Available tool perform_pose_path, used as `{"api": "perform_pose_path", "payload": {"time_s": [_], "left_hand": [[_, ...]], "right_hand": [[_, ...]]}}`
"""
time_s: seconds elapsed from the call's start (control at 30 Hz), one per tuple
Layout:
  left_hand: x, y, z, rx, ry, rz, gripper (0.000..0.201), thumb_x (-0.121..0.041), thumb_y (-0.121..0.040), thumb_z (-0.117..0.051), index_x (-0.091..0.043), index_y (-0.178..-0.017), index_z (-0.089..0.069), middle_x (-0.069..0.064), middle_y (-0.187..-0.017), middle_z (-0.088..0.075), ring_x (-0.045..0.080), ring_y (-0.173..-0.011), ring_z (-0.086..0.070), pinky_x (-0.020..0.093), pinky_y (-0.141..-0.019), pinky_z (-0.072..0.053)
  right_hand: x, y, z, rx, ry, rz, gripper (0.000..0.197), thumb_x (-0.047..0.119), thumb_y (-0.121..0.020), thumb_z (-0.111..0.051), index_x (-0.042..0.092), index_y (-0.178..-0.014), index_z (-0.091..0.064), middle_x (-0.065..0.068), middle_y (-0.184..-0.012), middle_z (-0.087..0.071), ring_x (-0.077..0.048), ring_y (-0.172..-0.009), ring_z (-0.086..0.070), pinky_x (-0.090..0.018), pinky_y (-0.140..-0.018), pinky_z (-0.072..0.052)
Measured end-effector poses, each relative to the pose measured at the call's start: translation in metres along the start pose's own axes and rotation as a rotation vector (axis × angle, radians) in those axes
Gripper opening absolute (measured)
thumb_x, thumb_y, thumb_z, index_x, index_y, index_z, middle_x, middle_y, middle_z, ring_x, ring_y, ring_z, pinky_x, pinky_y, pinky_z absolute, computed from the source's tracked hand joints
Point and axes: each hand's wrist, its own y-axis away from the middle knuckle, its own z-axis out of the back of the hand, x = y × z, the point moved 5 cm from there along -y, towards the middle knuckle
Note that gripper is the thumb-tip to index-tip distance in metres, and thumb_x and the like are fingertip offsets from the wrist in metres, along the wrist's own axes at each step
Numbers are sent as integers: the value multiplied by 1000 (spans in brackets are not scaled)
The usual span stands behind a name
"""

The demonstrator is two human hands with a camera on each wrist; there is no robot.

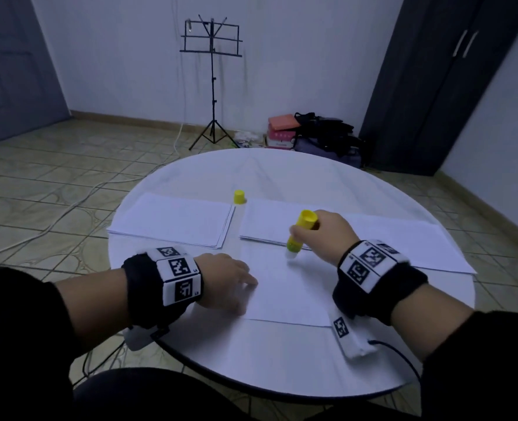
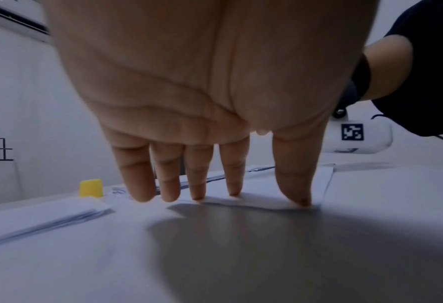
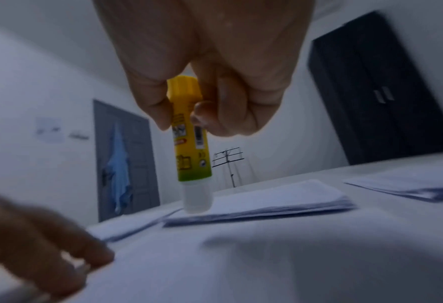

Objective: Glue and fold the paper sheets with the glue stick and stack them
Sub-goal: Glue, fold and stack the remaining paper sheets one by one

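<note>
A single white sheet (image 1: pixel 288 293) lies in front of me on the round white table (image 1: pixel 282 360). My left hand (image 1: pixel 230 281) presses its left edge with straight fingers (image 2: pixel 230 180). My right hand (image 1: pixel 321 235) grips an uncapped yellow glue stick (image 1: pixel 297 235), tip down, at or just above the sheet's far edge. In the right wrist view the glue stick (image 3: pixel 191 147) stands nearly upright, its clear tip low over the paper. The yellow cap (image 1: pixel 239 197) stands on the table between two paper piles, also seen as the cap (image 2: pixel 91 187).
A stack of sheets (image 1: pixel 175 220) lies at the left, a second stack (image 1: pixel 269 223) behind the glue stick, and more paper (image 1: pixel 409 244) at the right. A music stand (image 1: pixel 212 86) and bags (image 1: pixel 321 132) are on the floor beyond the table.
</note>
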Motion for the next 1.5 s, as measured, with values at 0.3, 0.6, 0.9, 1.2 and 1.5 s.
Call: {"api": "perform_pose_path", "payload": {"time_s": [0.3,0.6,0.9,1.2,1.5], "left_hand": [[2,-2,3,-24,20,-7,56,-50,-79,-65,-37,-131,-49,-9,-138,-43,20,-122,-47,40,-100,-43],[6,-9,4,-13,7,11,70,-56,-72,-70,-33,-133,-44,-6,-139,-38,23,-125,-41,41,-102,-40],[8,-9,11,13,31,76,84,-58,-67,-76,-31,-137,-38,-8,-148,-21,20,-136,-26,40,-109,-33],[19,-4,11,48,93,247,123,-69,-55,-77,-34,-148,-4,3,-147,-29,34,-134,-31,49,-107,-31],[8,-4,15,2,54,116,102,-62,-58,-80,-33,-140,-26,-10,-130,-39,25,-131,-32,43,-106,-30]], "right_hand": [[43,-17,-55,151,164,49,32,42,-90,-56,13,-81,-49,1,-78,-49,-19,-81,-48,-28,-67,-36],[-18,-10,-2,77,220,-65,31,35,-90,-56,11,-70,-49,0,-67,-45,-21,-73,-48,-23,-51,-30],[-55,4,37,-17,286,-172,28,30,-88,-58,13,-69,-45,0,-69,-47,-19,-69,-47,-24,-51,-29],[38,16,-39,133,160,126,29,41,-87,-58,18,-72,-48,6,-71,-48,-17,-79,-49,-27,-65,-33],[45,49,-57,308,222,296,25,38,-89,-58,19,-76,-48,7,-73,-50,-14,-77,-48,-26,-61,-35]]}}
